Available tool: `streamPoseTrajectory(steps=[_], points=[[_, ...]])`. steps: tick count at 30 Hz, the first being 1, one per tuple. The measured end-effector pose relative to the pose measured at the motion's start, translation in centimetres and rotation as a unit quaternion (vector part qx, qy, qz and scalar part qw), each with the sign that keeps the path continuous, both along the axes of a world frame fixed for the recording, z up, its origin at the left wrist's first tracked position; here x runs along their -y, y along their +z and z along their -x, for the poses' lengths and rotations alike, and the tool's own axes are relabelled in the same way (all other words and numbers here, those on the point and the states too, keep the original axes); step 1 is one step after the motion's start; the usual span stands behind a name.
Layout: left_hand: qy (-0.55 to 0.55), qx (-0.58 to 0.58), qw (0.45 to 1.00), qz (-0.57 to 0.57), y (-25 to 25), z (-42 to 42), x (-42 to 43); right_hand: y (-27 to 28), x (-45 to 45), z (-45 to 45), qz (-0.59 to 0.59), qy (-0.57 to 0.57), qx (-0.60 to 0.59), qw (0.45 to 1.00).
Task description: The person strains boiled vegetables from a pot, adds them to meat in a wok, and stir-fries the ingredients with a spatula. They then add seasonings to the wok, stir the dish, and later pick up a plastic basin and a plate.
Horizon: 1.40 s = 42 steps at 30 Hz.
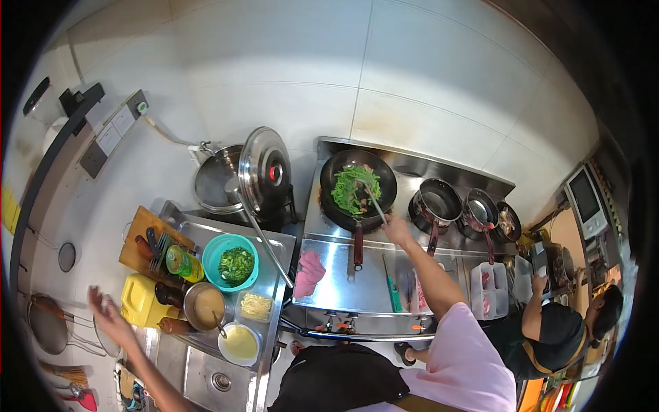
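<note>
My right hand is closed round a long-handled metal cooking utensil. The utensil's far end rests among chopped green vegetables with brownish bits in a dark wok; its exact shape is hidden by the food. The wok sits on the stove, its red-brown handle pointing towards me. Far to the left, my left hand is raised with fingers apart and holds nothing. It is nearest to a yellow jug and hanging strainers.
Several pans stand right of the wok. A steaming pot with a tilted lid stands left. On the counter are a turquoise bowl, a pink cloth and a green-handled lighter. Another person works at the right.
</note>
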State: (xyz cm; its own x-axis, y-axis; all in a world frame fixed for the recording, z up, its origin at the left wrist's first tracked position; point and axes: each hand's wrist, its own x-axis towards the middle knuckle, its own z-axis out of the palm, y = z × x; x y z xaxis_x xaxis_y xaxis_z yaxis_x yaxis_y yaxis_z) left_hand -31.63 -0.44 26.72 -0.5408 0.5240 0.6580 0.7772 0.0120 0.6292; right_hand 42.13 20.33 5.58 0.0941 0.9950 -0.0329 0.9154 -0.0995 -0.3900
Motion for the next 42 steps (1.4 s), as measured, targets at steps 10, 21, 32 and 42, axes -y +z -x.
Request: streamPoseTrajectory(steps=[10, 21, 32, 42], points=[[-0.217, 0.176, 0.955, 0.104, -11.4, -23.9, -2.8, 12.8, 3.6, -5.5, 0.197, -0.223, -0.638, 0.711], [-0.434, 0.28, 0.798, 0.312, -19.8, -40.6, -5.5, 9.8, -11.3, -8.4, 0.26, -0.195, -0.696, 0.641], [-0.422, 0.595, 0.489, 0.479, -27.8, -53.7, -19.9, 14.9, -0.9, -5.5, 0.14, 0.194, 0.098, 0.966], [-0.454, 0.475, 0.59, 0.469, -20.5, -56.2, -21.9, 15.8, 4.8, -5.7, 0.186, 0.099, 0.097, 0.973]])
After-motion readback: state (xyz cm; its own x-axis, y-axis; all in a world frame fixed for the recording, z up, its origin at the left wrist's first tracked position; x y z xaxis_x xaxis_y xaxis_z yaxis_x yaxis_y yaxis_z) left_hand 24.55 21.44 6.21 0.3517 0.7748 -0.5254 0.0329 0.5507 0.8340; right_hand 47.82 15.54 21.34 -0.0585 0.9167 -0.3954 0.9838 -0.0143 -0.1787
